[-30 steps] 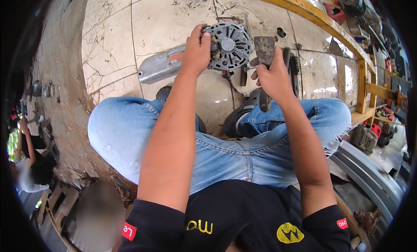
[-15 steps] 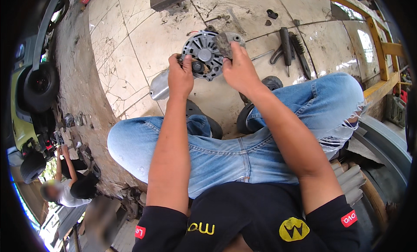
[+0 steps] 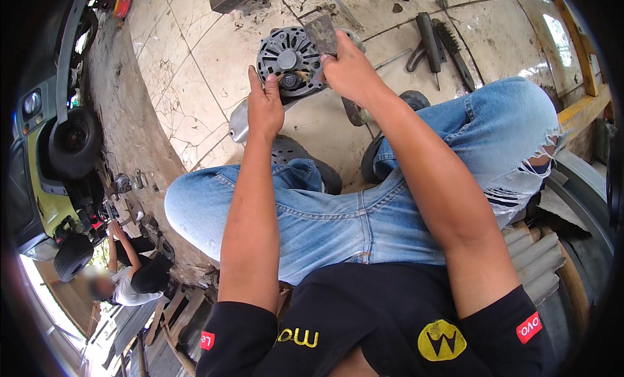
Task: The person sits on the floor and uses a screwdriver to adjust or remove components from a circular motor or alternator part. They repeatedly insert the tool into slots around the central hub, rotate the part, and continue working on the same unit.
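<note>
The cover's [image 3: 239, 122] rounded end points toward the person's left foot, its long axis slanting away rightward under the alternator. The left hand's [image 3: 265, 107] finger and thumb straddle the rim, grip unclear, of the alternator [image 3: 288, 60], slotted face up on the cover. The scraper [image 3: 321, 34] points away, slightly left, clamped in the right hand [image 3: 351, 68]. A brush [image 3: 454, 55] lies farther right.

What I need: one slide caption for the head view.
Left hand at an alternator, right hand gripping a scraper, with a brush on the tiles to the right.
</note>
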Demonstrator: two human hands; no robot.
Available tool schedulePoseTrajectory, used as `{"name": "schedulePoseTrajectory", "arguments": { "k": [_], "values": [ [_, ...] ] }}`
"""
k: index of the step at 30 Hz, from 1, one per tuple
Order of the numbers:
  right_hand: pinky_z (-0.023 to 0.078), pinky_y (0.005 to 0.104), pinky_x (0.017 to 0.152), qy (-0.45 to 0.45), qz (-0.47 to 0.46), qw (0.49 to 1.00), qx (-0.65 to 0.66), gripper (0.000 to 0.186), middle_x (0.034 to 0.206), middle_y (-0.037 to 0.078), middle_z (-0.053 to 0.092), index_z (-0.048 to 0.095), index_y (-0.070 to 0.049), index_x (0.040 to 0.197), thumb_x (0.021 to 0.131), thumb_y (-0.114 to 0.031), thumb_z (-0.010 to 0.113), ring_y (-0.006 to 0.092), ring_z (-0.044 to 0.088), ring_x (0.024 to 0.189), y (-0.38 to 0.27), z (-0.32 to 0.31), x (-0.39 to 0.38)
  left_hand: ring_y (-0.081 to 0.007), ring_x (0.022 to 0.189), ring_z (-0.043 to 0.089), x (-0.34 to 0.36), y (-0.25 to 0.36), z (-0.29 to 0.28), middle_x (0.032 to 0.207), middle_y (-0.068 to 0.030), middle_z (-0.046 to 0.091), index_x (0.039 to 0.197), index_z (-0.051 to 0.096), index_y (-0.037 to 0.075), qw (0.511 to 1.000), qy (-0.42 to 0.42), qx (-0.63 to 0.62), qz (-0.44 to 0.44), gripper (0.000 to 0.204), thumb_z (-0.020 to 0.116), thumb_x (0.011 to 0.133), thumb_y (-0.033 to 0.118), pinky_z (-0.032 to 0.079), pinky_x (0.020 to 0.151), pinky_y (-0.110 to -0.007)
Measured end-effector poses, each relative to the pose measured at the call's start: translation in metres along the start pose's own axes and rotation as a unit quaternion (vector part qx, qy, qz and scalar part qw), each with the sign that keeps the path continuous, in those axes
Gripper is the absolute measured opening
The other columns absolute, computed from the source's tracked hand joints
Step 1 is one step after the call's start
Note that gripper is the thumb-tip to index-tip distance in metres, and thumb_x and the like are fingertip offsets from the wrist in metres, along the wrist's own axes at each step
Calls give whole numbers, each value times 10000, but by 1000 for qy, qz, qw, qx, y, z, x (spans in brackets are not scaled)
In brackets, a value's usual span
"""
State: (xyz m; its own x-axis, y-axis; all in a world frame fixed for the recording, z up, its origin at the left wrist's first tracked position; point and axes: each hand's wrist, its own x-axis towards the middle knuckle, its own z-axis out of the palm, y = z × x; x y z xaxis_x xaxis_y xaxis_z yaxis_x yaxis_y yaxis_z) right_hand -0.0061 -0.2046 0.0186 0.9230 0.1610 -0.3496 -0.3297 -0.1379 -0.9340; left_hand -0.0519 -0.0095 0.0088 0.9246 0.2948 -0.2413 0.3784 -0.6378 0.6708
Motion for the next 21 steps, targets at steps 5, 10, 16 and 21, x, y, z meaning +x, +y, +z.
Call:
{"name": "schedulePoseTrajectory", "arguments": {
  "k": [5, 10, 16, 21],
  "values": [
    [454, 461, 947, 59, 5, 998, 37, 446, 1134, 355, 598, 410, 62, 1296, 894, -105, 510, 466, 582, 1115, -2, 6, -3, -207, 897, 596, 5, -12, -2, 1190, -155, 621, 1561, 174, 86, 999, -16, 43, 12, 698, 367, 1041, 508, 487, 857, -338],
    [511, 400, 616, 86, 48, 991, 88, 317, 883, 248, 648, 400, 26, 1201, 921, -98, 483, 296, 664, 728, -25, 0, -30, -247, 973, 620, 2, -13, -5, 1234, -180, 612, 1563, 150, 94, 998, -24, 60, -10, 691, 358, 1044, 501, 484, 888, -347],
    [503, 522, 672, 54, -57, 992, -101, 416, 761, 304, 633, 368, 29, 1255, 888, -107, 508, 467, 648, 723, -19, 12, -52, -337, 971, 669, -21, 22, 2, 1193, -296, 608, 1535, -3, -12, 998, -56, 11, -38, 803, 397, 1037, 476, 527, 817, -370],
    [468, 567, 715, 15, -75, 985, -156, 399, 769, 320, 627, 405, 43, 1213, 856, -84, 529, 511, 622, 781, -22, 11, -43, -271, 824, 679, -33, 34, 9, 1006, -232, 660, 1524, -51, -30, 993, -59, -98, -36, 952, 484, 986, 545, 546, 684, -350]
  ]
}}
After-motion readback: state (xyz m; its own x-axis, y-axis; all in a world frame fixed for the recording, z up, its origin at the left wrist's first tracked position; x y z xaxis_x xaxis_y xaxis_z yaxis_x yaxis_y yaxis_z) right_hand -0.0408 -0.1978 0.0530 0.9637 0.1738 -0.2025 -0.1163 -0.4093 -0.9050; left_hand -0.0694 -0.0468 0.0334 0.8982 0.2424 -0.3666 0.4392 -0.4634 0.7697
